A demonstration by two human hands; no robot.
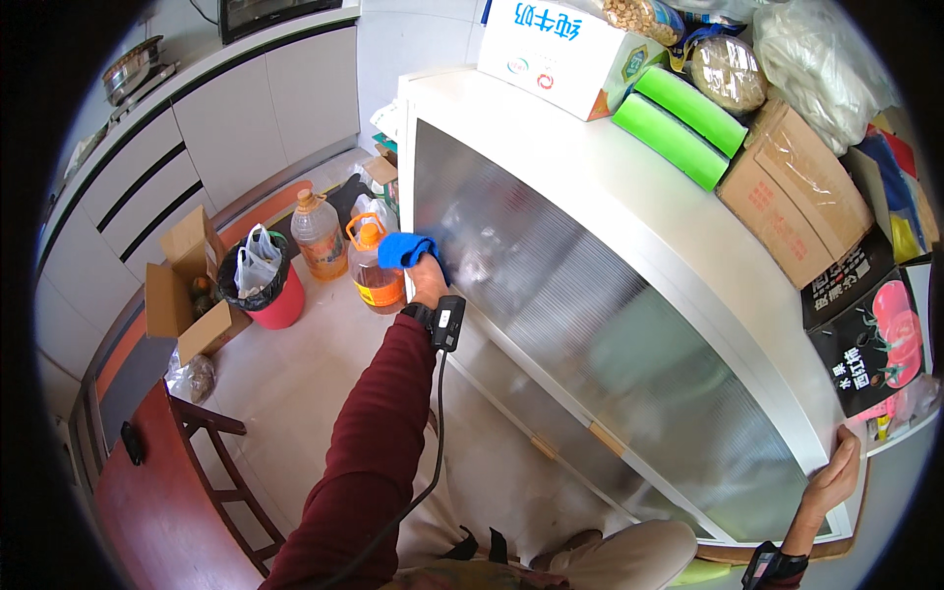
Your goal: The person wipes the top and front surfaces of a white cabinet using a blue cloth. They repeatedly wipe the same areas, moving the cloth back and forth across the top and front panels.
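Note:
My left hand (426, 280) is closed around a bright blue cloth (407, 249) at the far left end of a white cabinet. Part of the cloth lies against the edge of the ribbed translucent door panel (546, 258). At the opposite end, my right hand (835, 472) rests against the cabinet's corner near its top. Its fingers point upward, and how firmly they grip is unclear. The white cabinet top (546, 110) curves between both hands in this wide view. Two small wooden handles show on the front, one being the upper handle (606, 439).
On the cabinet stand a milk carton box (546, 59), green boxes (678, 125), a brown cardboard box (796, 192) and a black tomato-print box (870, 346). Floor items include an oil jug (375, 276), another bottle (321, 236), a red bin (280, 299) and a wooden chair (162, 494).

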